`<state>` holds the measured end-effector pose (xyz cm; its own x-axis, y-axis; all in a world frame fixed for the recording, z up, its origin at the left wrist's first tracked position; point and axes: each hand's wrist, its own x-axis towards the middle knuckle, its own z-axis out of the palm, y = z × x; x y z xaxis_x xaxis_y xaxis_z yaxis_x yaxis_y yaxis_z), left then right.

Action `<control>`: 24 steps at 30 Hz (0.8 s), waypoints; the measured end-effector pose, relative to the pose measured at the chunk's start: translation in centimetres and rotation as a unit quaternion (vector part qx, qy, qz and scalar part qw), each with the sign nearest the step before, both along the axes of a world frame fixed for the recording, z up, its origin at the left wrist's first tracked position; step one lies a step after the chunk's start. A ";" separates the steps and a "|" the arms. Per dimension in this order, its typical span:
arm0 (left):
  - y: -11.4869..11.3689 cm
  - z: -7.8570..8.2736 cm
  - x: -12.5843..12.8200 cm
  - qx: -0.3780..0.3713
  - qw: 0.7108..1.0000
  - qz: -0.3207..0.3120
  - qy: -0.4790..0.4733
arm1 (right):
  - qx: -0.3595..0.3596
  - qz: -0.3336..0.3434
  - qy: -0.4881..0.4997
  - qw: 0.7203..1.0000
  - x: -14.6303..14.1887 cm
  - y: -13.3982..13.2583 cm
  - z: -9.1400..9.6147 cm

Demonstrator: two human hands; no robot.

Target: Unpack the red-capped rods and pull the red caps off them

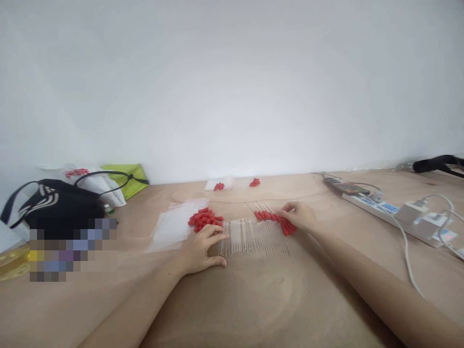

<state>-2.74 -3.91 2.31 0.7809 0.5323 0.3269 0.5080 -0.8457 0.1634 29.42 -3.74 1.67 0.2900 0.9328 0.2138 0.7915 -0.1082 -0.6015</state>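
A row of clear thin tubes [253,236] lies on the wooden table in front of me. My left hand [203,250] rests flat at the row's left end, fingers stretched out, just below a heap of loose red caps [204,218]. My right hand [300,215] sits at the row's upper right, fingers curled onto a line of red-capped tubes [273,218]; whether it grips one I cannot make out.
Clear plastic bags [174,224] lie left of the caps. A black bag [58,205], a white bag and a green bag stand at the far left. A white power strip [395,212] with plugs and cables runs along the right. Small red pieces [254,182] lie near the wall.
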 end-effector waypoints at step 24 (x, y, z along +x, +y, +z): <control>-0.1 -0.6 1.1 0.125 0.980 0.090 -0.124 | 0.052 0.053 -0.027 0.997 -3.8 -0.8 0.9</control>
<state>-1.62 -4.04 1.67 0.5610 0.5337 0.6328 0.6236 -0.7752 0.1010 25.67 -4.51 2.58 0.1762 0.9295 0.3239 0.8264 0.0391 -0.5617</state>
